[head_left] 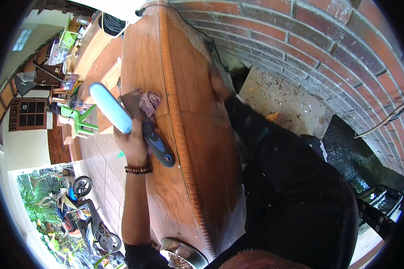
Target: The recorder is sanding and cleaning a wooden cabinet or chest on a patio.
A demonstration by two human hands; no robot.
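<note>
A long brown wooden piece with a carved rope-like ridge (177, 121) runs between my arms. Over its left face, my left hand (132, 143) is closed round a light-blue oblong object (111, 107) with rounded ends; its kind is unclear. Against the thumb side of that hand lies a dark handle with blue inlays (159, 145) and a hole in its end, like a scraper's. Next to the fingers is a crumpled pinkish-brown cloth (150, 103). My right hand (218, 85), smeared by motion, touches the wood's right edge; its fingers are not clear.
A metal bowl (184, 253) with small brown pieces stands at the wood's near end. Brick wall (300, 40) rises on the right, above a dirty slab (278, 92) and dark water (350, 148). To the left are a green chair (78, 120) and a motorcycle (92, 219).
</note>
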